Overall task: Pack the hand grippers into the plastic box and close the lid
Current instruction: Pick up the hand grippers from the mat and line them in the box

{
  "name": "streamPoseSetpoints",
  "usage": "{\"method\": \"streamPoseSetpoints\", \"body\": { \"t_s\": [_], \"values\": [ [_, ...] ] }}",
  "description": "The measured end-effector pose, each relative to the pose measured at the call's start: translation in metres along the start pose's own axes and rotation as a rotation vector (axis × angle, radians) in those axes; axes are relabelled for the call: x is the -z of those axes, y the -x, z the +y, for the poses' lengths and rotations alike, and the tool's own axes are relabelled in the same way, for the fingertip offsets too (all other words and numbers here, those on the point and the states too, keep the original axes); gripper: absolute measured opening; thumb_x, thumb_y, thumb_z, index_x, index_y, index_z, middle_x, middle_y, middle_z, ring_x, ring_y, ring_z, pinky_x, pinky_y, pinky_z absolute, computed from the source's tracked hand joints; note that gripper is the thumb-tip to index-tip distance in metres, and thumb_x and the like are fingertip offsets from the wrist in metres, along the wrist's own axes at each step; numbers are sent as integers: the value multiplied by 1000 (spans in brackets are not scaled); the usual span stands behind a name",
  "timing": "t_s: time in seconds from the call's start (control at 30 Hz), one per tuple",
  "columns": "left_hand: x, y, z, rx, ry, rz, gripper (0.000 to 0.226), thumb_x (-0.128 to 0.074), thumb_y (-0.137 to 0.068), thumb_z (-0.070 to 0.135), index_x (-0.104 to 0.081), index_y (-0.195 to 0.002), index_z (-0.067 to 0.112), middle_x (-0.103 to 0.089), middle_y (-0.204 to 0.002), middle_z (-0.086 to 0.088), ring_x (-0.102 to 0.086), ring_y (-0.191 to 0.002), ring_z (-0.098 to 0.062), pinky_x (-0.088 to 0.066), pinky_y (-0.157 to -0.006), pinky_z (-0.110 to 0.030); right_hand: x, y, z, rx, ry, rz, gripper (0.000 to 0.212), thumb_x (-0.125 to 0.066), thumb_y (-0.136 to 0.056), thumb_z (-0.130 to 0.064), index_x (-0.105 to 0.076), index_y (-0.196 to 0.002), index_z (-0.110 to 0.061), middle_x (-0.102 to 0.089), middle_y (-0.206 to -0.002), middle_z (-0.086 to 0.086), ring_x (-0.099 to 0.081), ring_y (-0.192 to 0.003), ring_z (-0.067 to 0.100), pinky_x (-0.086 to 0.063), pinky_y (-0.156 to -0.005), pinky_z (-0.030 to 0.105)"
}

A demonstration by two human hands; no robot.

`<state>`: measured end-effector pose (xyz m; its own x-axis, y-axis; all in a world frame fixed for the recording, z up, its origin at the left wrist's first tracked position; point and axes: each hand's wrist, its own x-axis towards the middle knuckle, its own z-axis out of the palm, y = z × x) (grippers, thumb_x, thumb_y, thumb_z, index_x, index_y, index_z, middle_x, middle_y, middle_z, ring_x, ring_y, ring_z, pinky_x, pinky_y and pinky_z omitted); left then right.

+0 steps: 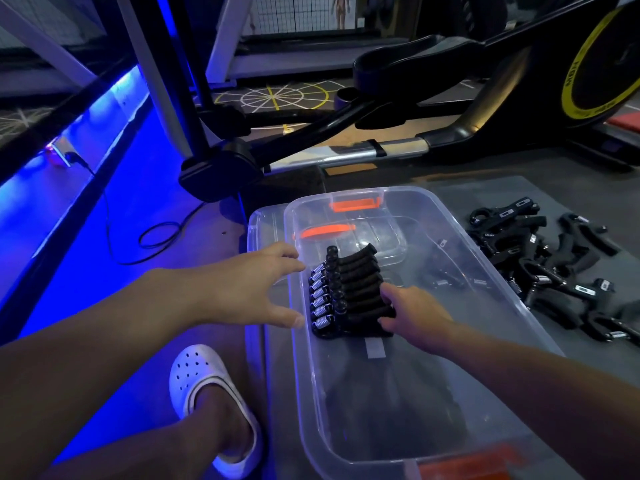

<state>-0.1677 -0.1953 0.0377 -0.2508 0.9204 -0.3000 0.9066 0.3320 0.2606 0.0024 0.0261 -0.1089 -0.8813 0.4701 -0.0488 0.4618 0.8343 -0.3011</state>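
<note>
A clear plastic box (481, 271) with orange latches stands open on the floor, and its clear lid (263, 220) lies under it, sticking out at the left. Inside the box, against the left wall, several black hand grippers (349, 292) with steel springs stand packed in a row. My right hand (412, 315) is inside the box with its fingers pressed on the right side of that row. Just outside the left wall, my left hand (256, 285) hovers with spread fingers and holds nothing. A loose pile of hand grippers (554, 268) lies on the floor right of the box.
An exercise bike with a black and yellow flywheel (595, 64) stands behind the box. A black stand base (218, 171) and a coiled cable (162, 237) lie at the back left. My foot in a white clog (207, 393) rests left of the box. Blue light strips line the left.
</note>
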Motion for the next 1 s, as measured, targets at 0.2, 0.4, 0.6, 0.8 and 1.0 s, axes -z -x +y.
{"method": "streamPoseSetpoints", "body": {
  "t_s": [0.2,0.4,0.6,0.8,1.0],
  "values": [
    [-2,-1,-2,1,-3,0,89,-67,-79,58,-26,-151,24,-12,-155,14,-31,-138,-7,-25,-102,-13,-3,-2,0,-5,-10,-15,33,-65,-75,-28,-34,-83,-22,-57,-79,0,-53,-73,26,-37,-58,34],
    [-2,0,-2,0,-4,1,89,-66,-80,58,-26,-151,24,-11,-156,13,-29,-138,-7,-23,-100,-11,-1,-3,-1,-41,-26,-23,34,-67,-78,-28,-36,-87,-21,-55,-83,-1,-52,-74,24,-39,-62,35],
    [-2,0,-2,7,6,0,89,-66,-80,56,-25,-151,24,-10,-156,16,-28,-139,-6,-22,-99,-11,0,-3,-1,-50,-45,-36,35,-69,-78,-30,-37,-87,-21,-53,-82,-3,-52,-75,25,-41,-63,36],
    [-2,-1,-2,17,7,4,88,-68,-79,55,-27,-151,24,-12,-156,14,-29,-139,-7,-23,-98,-11,5,-2,-2,-52,-42,-56,37,-71,-77,-38,-41,-88,-21,-54,-82,-4,-52,-74,22,-42,-64,37],
    [4,-2,3,7,9,44,79,-67,-81,55,-33,-147,28,-25,-150,14,-33,-135,-5,-23,-97,-11,26,4,-2,-111,-46,-38,36,-67,-82,-47,-44,-96,-24,-59,-85,-7,-56,-81,20,-45,-70,35]
  ]
}}
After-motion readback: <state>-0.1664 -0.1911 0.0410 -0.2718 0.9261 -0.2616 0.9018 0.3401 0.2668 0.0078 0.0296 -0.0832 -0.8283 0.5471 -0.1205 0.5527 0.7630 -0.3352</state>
